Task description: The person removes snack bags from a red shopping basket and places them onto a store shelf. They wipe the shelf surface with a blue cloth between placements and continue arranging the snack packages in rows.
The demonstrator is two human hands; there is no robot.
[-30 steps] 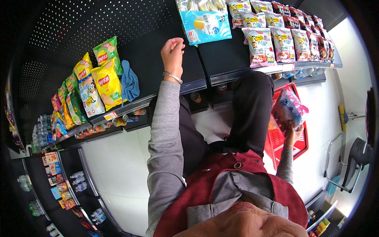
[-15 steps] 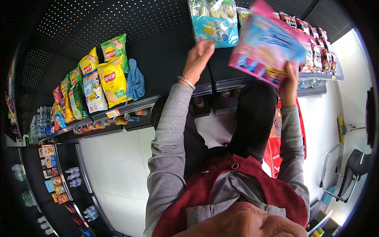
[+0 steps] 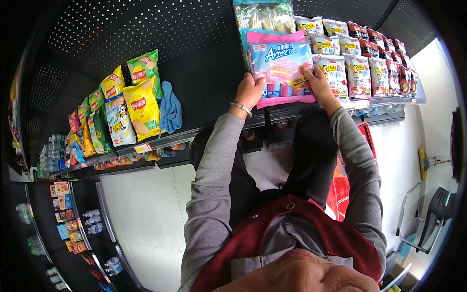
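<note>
A large pink and blue snack package (image 3: 279, 68) stands on the black shelf (image 3: 214, 127) in front of me. My left hand (image 3: 249, 91) grips its lower left edge, with a silver bracelet on the wrist. Gripping the package's right edge is my right hand (image 3: 317, 81). Behind the package stands a blue bag (image 3: 262, 17) of similar snacks. Both forearms wear grey sleeves.
A row of small snack bags (image 3: 362, 63) fills the shelf to the right. Yellow and green chip bags (image 3: 129, 102) and a blue cloth (image 3: 170, 107) sit at the left. A red shopping basket (image 3: 343, 187) stands on the white floor below. Bottled drinks line low shelves at far left.
My right hand lifted the pink package from the red basket up to the shelf. My left hand left the shelf edge and took hold of the package's left side.
</note>
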